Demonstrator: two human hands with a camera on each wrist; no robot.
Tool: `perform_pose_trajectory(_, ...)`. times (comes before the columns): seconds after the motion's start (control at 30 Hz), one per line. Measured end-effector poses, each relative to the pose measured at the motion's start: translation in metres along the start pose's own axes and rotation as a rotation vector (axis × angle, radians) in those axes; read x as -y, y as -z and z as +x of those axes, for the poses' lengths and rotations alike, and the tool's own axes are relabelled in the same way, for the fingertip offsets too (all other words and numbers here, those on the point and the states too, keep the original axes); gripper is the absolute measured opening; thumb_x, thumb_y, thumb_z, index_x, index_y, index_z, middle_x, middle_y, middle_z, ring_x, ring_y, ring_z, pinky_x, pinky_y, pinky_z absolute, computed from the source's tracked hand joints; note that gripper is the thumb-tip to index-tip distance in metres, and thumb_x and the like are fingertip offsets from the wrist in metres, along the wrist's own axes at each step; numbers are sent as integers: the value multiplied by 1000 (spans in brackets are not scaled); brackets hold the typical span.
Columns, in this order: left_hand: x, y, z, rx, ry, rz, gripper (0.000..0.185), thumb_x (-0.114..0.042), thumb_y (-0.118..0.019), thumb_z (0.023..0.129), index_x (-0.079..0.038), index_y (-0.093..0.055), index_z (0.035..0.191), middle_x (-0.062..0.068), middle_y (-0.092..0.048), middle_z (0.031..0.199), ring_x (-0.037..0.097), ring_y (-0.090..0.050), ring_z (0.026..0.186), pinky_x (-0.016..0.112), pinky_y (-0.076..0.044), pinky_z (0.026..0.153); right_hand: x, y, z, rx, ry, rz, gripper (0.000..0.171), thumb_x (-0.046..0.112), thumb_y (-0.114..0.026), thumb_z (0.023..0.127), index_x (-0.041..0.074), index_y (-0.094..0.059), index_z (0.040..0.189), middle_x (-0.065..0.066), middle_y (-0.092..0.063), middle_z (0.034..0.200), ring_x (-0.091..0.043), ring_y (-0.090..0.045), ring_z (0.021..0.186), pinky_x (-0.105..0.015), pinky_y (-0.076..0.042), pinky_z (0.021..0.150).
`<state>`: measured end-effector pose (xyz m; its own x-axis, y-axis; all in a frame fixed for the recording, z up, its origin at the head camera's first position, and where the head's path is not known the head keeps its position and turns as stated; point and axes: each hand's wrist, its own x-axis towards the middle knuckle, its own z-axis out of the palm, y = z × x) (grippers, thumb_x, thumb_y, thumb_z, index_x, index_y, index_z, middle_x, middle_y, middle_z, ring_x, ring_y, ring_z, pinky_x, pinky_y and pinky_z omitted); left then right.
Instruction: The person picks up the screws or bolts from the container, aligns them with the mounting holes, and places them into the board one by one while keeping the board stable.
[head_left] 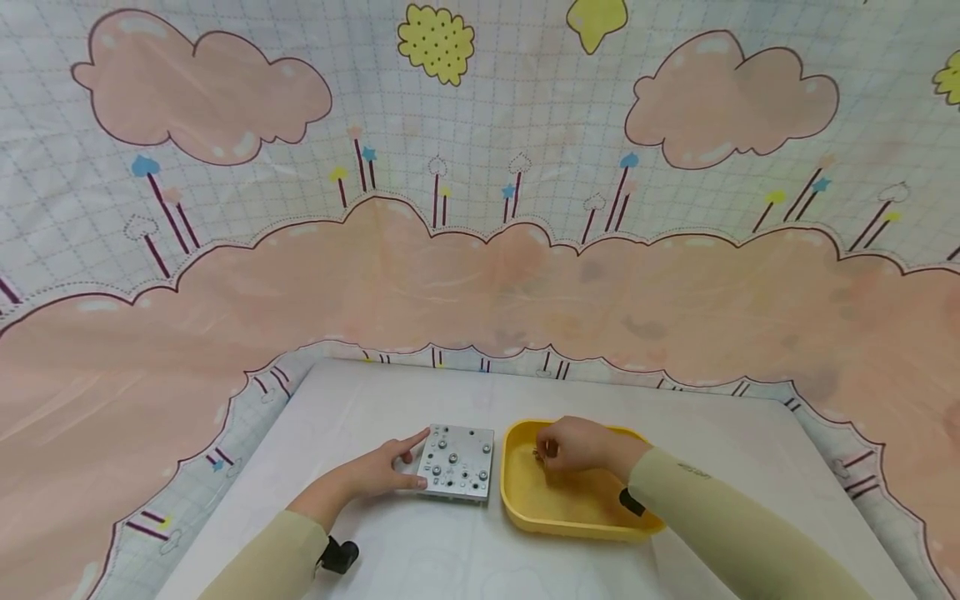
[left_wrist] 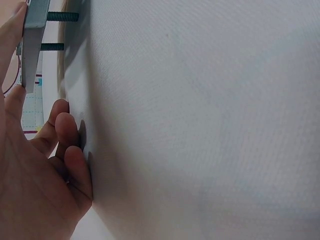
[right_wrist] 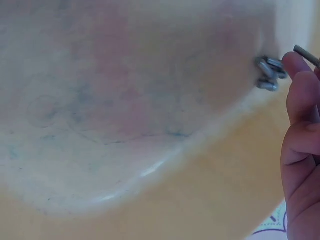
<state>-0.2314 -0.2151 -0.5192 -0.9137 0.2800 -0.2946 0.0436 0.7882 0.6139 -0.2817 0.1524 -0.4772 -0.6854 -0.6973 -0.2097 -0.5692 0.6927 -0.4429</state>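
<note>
In the head view, a silver metal plate (head_left: 468, 450) with holes and several screw heads lies on the white table. My left hand (head_left: 371, 472) holds its left edge between thumb and index finger. Threaded screw ends (left_wrist: 62, 16) stick out from under the plate (left_wrist: 34, 35) in the left wrist view, where the other fingers are curled beside the tabletop. My right hand (head_left: 581, 444) is inside the yellow tray (head_left: 517, 508). It pinches a screw (right_wrist: 306, 54), whose threaded end shows past the fingertips. Several loose screws (right_wrist: 267, 72) lie in the tray near those fingers.
The tray stands just right of the plate on the white-covered table (head_left: 420, 558). A curtain (head_left: 480, 283) with clouds and stars hangs behind and around the table. Dark wrist devices (head_left: 339, 555) are worn at both sleeves.
</note>
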Motion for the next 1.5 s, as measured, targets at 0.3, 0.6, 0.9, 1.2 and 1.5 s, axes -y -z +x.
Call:
perform_pose_trajectory(0.3,0,1,-1,8,0,-12,94,-51,-80,78,-34,-31,156,2,-48,115,22,-46,98,46,-39,87,6,12,0,-38,-28,125,5,15,-69,90,19,-68,91,10,-63,83,-10,-57,67,-27,-51,60)
perform_pose_trajectory(0.6,-1,2,0,9,-4,-5,94,-53,-80,78,-34,-31,156,1,-48,114,22,-46,98,46,-39,88,12,26,4,-108,58,210,5,11,-68,90,14,-71,93,6,-63,78,-11,-56,65,-27,-48,59)
perform_pose_trajectory(0.9,0,2,-1,10,-2,-12,94,-52,-80,78,-34,-31,156,2,-48,114,23,-46,99,46,-39,88,24,37,15,-129,17,298,7,13,-69,91,18,-71,96,4,-63,80,-15,-56,66,-29,-48,62)
perform_pose_trajectory(1.2,3,1,1,8,-9,-2,94,-53,-79,78,-34,-30,156,2,-49,115,23,-46,99,48,-39,89,39,41,37,-101,25,339,5,21,-70,93,18,-73,96,2,-65,81,-17,-56,67,-32,-49,65)
perform_pose_trajectory(1.5,-1,1,0,7,8,-11,93,-54,-79,77,-36,-31,156,2,-50,116,23,-47,100,51,-40,94,54,44,65,-34,4,363,4,21,-70,93,20,-73,95,0,-65,85,-17,-58,71,-38,-52,72)
